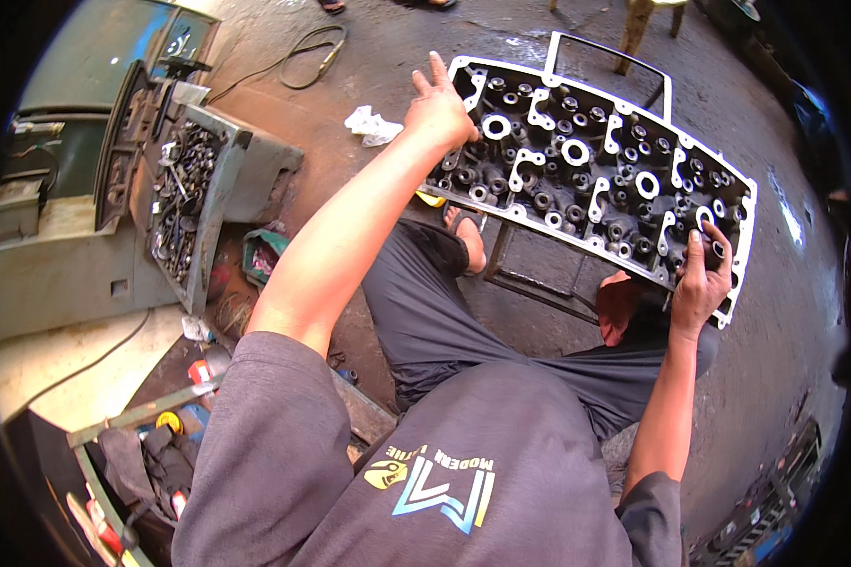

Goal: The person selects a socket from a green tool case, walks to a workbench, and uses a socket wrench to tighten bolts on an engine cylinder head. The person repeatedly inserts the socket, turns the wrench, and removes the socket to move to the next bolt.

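Note:
A large engine cylinder head (575, 151) lies before me on a metal stand (539, 288). Its pale machined rim surrounds dark recesses with several round bosses and valve stems. My left hand (438, 111) rests at the head's left end, two fingers stretched out past the rim, thumb side against the edge. At the near right corner my right hand (700, 283) has its fingers curled around a small dark cylindrical piece (717, 249). Whether that piece is loose or part of the head, I cannot tell.
On the left, a machine bench holds a metal tray (219, 203) of small parts. A hose (310, 59) and a crumpled white bag (373, 126) lie on the floor. Stool legs (636, 33) stand at the back. A box of tools (147, 454) sits at lower left.

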The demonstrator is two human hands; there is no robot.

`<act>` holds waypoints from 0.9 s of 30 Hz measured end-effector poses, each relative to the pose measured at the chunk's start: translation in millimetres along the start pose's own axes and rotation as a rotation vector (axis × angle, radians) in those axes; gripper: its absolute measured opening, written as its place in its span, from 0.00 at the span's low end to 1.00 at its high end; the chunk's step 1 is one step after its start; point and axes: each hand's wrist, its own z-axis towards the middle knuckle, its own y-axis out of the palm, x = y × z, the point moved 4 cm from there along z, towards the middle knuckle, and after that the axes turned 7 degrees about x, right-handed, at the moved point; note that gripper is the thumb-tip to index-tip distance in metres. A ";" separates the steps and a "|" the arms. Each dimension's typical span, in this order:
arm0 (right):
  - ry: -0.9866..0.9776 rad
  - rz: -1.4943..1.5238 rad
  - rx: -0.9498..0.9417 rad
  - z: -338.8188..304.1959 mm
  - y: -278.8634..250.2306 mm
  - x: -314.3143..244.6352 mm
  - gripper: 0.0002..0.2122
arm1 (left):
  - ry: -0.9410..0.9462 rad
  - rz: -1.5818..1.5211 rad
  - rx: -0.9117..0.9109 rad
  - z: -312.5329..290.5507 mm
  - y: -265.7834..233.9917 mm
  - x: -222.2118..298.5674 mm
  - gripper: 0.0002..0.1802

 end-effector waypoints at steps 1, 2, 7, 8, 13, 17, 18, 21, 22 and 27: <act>-0.078 -0.024 -0.031 -0.6 0.8 -0.9 0.08 | -0.013 0.034 0.030 -3.0 -1.0 0.0 0.83; -0.140 -0.144 -0.035 -1.5 0.0 -2.4 0.08 | -0.047 0.029 0.032 -5.6 -0.6 -0.9 0.82; -0.140 -0.141 -0.052 -1.8 3.5 -9.0 0.08 | -0.276 -0.023 -0.052 -5.9 6.9 -7.1 0.86; -0.072 -0.177 -0.034 -2.2 3.7 -6.7 0.08 | -0.304 -0.035 -0.095 -3.9 9.7 -7.9 0.86; -0.179 -0.109 -0.028 -4.4 4.8 -10.4 0.08 | -0.339 -0.006 -0.072 3.8 13.4 -14.9 0.86; -0.142 -0.117 -0.045 -4.3 3.2 -8.4 0.08 | -0.321 0.073 -0.155 8.6 17.7 -17.5 0.86; -0.115 -0.117 -0.052 -4.3 3.1 -7.5 0.08 | -0.308 0.094 -0.171 11.1 17.3 -16.1 0.85; -0.120 -0.117 -0.059 -4.7 3.4 -8.6 0.08 | -0.180 0.179 -0.204 14.5 13.3 -10.4 0.81; -0.084 -0.135 -0.044 -4.8 2.9 -7.3 0.08 | -0.126 0.215 -0.252 14.3 13.0 -7.9 0.80; -0.120 -0.105 -0.046 -6.0 3.9 -7.3 0.08 | 0.075 0.439 -0.385 11.1 14.6 -3.1 0.52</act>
